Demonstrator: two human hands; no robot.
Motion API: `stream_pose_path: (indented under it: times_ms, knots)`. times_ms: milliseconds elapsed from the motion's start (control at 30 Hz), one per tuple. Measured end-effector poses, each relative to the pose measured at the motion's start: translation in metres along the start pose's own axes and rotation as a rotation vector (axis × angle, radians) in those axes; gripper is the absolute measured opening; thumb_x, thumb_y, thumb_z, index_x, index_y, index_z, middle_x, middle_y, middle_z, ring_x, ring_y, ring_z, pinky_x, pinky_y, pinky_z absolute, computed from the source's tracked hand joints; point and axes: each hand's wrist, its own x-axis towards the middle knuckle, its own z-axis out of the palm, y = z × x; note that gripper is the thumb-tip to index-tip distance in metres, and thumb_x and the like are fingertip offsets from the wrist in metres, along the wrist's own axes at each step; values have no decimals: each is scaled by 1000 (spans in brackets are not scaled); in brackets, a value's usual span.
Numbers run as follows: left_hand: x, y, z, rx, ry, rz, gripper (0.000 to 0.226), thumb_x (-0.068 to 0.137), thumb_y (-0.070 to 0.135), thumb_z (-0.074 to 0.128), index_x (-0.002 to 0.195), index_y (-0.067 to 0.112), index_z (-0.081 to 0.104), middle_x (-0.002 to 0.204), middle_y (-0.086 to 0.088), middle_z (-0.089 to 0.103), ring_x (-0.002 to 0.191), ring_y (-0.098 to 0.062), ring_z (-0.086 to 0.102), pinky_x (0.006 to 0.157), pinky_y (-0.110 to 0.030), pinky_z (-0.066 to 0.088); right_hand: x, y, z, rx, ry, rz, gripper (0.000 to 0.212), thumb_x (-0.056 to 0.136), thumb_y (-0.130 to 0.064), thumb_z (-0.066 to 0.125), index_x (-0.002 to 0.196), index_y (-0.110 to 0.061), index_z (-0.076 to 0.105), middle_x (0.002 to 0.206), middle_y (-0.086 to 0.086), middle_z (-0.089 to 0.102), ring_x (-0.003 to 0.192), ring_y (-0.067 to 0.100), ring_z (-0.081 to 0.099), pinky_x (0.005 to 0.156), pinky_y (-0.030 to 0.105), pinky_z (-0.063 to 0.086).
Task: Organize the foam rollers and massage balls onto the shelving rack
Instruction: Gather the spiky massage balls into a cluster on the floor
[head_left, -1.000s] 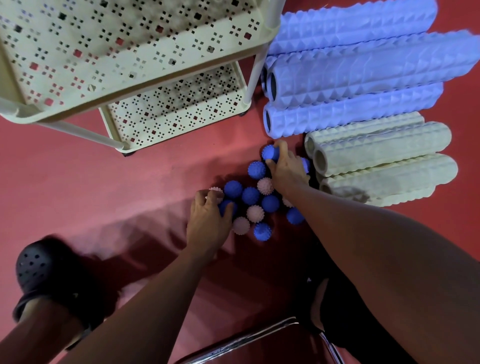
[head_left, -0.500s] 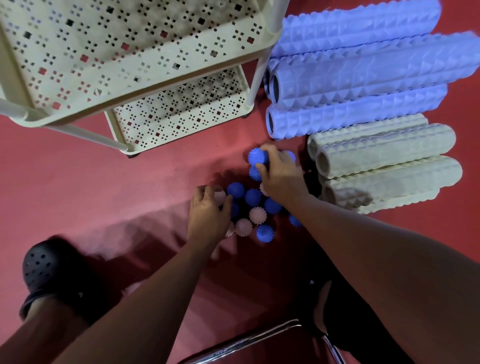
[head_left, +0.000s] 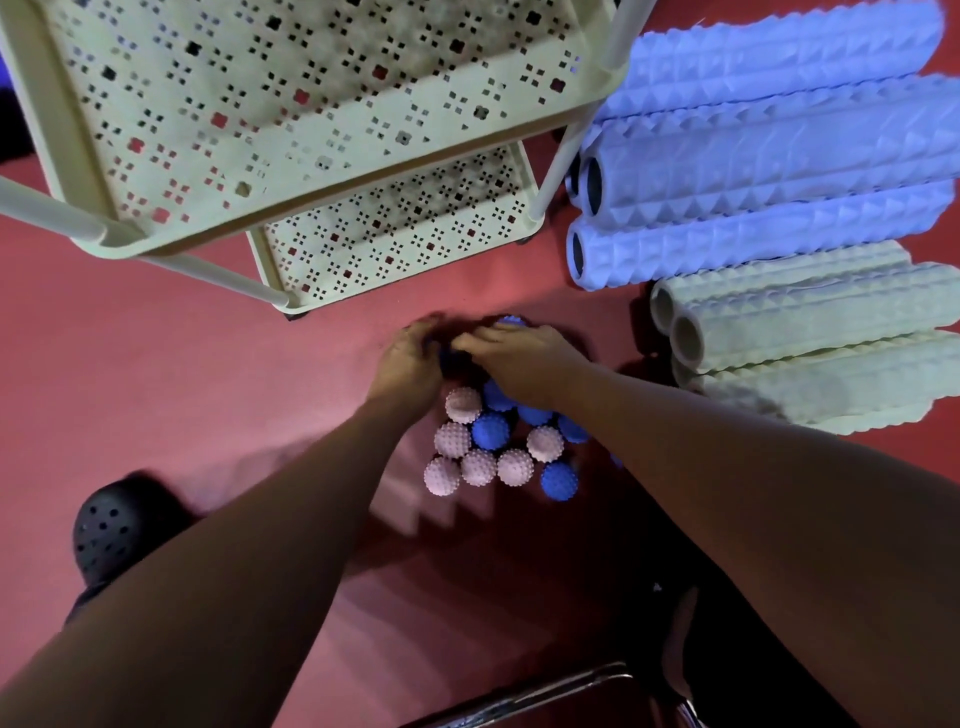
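Spiky massage balls lie clustered on the red floor: pale pink ones (head_left: 452, 439) and blue ones (head_left: 490, 431). My two hands meet at the far end of the cluster, both blurred. My left hand (head_left: 410, 364) curls its fingers round a dark blue ball (head_left: 448, 359) between the hands. My right hand (head_left: 519, 358) is cupped over balls, with a blue ball (head_left: 511, 321) peeking out past its fingers. Blue foam rollers (head_left: 769, 171) and cream foam rollers (head_left: 810, 317) lie stacked on the floor at right. The cream perforated shelving rack (head_left: 322, 208) stands at upper left.
The rack's lower shelf (head_left: 395, 234) shows beneath the upper one, its white posts (head_left: 550, 182) close to the blue rollers. A black perforated shoe (head_left: 111, 525) is at lower left. A metal chair frame (head_left: 524, 696) runs along the bottom edge.
My left hand moved forward and right from the cluster's near left side to its far end, meeting my right hand. The pink balls it covered now show.
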Motion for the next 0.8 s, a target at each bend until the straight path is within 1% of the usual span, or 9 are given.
stream_pose_path:
  times_ms: [33,133,200,300,400,467,567,733,800]
  knots:
    - [4,-2,0,39,-22,-10,41,98,24,43,137,29,56,131,0,62,118,-21,59,107,-40,46,0,5,-6,51,13,12,43,93,-17,41,133,-31,52,126,-10,57,117,15,52,77,34,50]
    - [7,-4,2,113,12,-18,41,96,14,49,134,24,59,131,-8,61,117,-28,59,106,-38,46,6,21,-13,220,47,266,42,96,-17,42,136,-27,52,142,-6,47,124,21,44,92,36,45]
    - [3,-4,5,95,60,-54,37,97,16,55,133,20,59,133,-12,55,118,-29,55,107,-35,43,8,31,-6,246,-51,384,37,101,-25,41,136,-23,52,141,1,48,124,26,48,101,37,41]
    - [-5,-6,9,102,67,-25,41,93,25,61,134,22,59,129,-11,55,118,-29,55,106,-39,44,5,32,4,349,-55,402,29,101,-24,47,126,-16,60,127,7,58,122,26,53,101,30,36]
    - [-10,-3,14,105,53,35,40,91,27,62,132,23,62,128,-5,60,115,-24,57,101,-35,47,-2,28,3,427,-25,415,31,98,-22,55,128,-17,60,133,6,59,128,22,50,104,26,33]
    - [-14,3,17,19,42,32,36,93,15,62,129,17,64,125,-1,61,109,-17,58,93,-21,48,-8,26,6,423,-37,414,26,96,-22,57,121,-16,63,133,5,59,132,22,48,106,28,33]
    - [-19,9,22,-113,20,43,37,92,-5,51,123,10,66,121,1,62,105,-9,56,73,4,39,-17,26,7,385,8,430,23,92,-25,62,112,-16,65,121,6,64,115,28,58,97,37,44]
    - [-20,16,26,-128,-5,46,44,91,-12,42,121,11,65,118,3,61,95,-6,56,68,4,39,-26,27,0,355,-16,448,29,94,-22,61,121,-15,65,127,6,62,116,29,56,97,35,42]
    - [-20,17,25,-127,-6,56,43,91,-11,43,121,11,64,119,1,61,99,-9,56,70,3,42,-28,27,-3,381,15,438,30,92,-18,62,121,-13,65,128,5,62,117,27,57,97,32,40]
